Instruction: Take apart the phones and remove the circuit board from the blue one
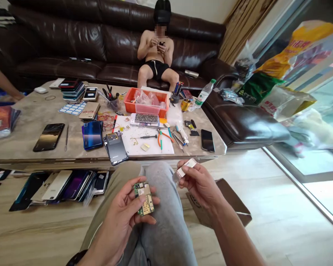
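Observation:
Above my lap, my left hand [124, 207] is closed round a green and gold phone circuit board [148, 207], the thumb lying across its face. To the right, my right hand [199, 183] pinches a small flat white piece [189, 165] with something clear, like plastic film, hanging at its lower left. What exactly the white piece is I cannot make out. The two hands are apart. On the table's front edge beyond them lies a grey phone back cover [116, 148], overhanging slightly.
The table [74, 147] bears stacked phones [92, 135], a white work sheet [131, 146], orange-handled pliers [161, 137], an orange bin [127, 107] and a water bottle [204, 94]. A cardboard box [235, 207] stands right of my legs. Another person [155, 51] sits on the sofa.

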`<state>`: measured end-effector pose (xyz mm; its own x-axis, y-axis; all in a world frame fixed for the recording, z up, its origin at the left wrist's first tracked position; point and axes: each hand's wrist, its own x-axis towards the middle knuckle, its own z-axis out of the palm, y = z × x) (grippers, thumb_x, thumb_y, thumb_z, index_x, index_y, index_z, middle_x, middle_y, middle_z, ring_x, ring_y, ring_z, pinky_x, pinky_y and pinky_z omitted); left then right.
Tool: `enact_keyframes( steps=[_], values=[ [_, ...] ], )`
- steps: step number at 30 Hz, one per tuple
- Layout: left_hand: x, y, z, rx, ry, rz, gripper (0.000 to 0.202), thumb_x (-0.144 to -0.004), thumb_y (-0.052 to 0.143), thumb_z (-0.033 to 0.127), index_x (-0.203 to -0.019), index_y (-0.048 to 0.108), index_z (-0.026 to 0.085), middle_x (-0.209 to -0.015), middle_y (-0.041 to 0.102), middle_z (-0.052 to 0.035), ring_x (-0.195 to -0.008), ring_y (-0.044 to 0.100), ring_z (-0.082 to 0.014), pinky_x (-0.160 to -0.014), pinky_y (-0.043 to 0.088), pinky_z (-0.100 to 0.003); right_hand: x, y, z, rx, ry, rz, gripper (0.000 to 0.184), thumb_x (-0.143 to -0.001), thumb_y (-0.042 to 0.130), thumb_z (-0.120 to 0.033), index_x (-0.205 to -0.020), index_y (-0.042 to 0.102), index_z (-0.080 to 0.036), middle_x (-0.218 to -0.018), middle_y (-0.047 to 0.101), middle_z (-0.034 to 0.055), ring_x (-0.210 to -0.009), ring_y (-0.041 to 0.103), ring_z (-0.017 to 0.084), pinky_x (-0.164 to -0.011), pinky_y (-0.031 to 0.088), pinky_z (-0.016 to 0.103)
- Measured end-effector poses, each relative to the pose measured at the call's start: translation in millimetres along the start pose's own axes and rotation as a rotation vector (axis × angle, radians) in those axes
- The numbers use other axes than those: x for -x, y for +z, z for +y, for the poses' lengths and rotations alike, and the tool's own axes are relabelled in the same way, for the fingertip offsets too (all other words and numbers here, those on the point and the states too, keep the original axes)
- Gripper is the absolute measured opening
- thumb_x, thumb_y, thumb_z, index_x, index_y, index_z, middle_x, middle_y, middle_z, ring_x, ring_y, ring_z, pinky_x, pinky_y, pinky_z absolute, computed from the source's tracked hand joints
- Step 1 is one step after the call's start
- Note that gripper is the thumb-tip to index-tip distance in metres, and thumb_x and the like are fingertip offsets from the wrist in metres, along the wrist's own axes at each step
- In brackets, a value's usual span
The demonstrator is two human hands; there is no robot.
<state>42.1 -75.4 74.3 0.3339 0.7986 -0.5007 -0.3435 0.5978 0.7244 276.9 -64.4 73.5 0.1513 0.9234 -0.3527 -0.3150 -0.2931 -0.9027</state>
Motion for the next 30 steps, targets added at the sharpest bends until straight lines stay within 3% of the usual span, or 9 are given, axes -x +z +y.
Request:
enact_keyframes(
  steps=[10, 14, 19, 25, 30],
  values=[
    [24.9, 14.8, -2.0, -0.005, 0.028, -0.014, 0.056, -0.082, 0.085, 0.031, -0.133, 0.064, 0.021, -0.112, 0.076, -0.0121, -0.100, 0.076, -0.0333, -0.057, 0.067, -0.033, 57.4, 34.0, 31.0, -0.284, -0.025, 0.031, 0.033, -0.072, 0.093, -0.039, -0.090, 0.076, -0.018, -0.072, 0.078, 0.0012, -0.059, 0.075, 0.014, -0.061, 0.062, 0.021],
    [34.3, 13.6, -2.9, -0.022, 0.049, 0.016, 0.057, -0.083, 0.083, 0.032, -0.136, 0.062, 0.023, -0.119, 0.076, -0.0125, -0.101, 0.076, -0.0321, -0.059, 0.067, -0.033, 75.4, 46.6, 32.7, -0.194, -0.064, 0.137, 0.032, -0.075, 0.091, -0.041, -0.091, 0.076, -0.019, -0.074, 0.079, 0.0027, -0.065, 0.077, 0.019, -0.069, 0.066, 0.031],
    [39.5, 13.0, 0.0, -0.023, 0.058, 0.031, 0.063, -0.080, 0.086, 0.032, -0.137, 0.063, 0.020, -0.121, 0.076, -0.0150, -0.097, 0.076, -0.0318, -0.057, 0.067, -0.032, 90.5, 61.9, 26.3, -0.030, -0.146, 0.275, 0.028, -0.079, 0.086, -0.043, -0.090, 0.075, -0.020, -0.072, 0.078, 0.0038, -0.063, 0.077, 0.024, -0.063, 0.066, 0.035],
    [41.6, 14.5, 2.4, 0.021, 0.096, 0.038, 0.059, -0.078, 0.087, 0.028, -0.133, 0.066, 0.025, -0.136, 0.073, -0.0133, -0.086, 0.077, -0.0249, -0.066, 0.068, -0.034, 93.8, 69.7, 35.9, 0.084, -0.244, 0.340, 0.029, -0.083, 0.081, -0.048, -0.089, 0.076, -0.020, -0.068, 0.078, 0.0040, -0.053, 0.073, 0.021, -0.052, 0.064, 0.031],
    [46.2, 14.0, -0.2, 0.058, 0.096, 0.008, 0.061, -0.081, 0.085, 0.028, -0.138, 0.064, 0.025, -0.141, 0.070, -0.0150, -0.091, 0.078, -0.0270, -0.070, 0.068, -0.033, 92.6, 72.2, 43.2, 0.111, -0.228, 0.373, 0.030, -0.086, 0.077, -0.047, -0.091, 0.075, -0.018, -0.061, 0.074, 0.0029, -0.048, 0.069, 0.018, -0.048, 0.058, 0.025]
  ],
)
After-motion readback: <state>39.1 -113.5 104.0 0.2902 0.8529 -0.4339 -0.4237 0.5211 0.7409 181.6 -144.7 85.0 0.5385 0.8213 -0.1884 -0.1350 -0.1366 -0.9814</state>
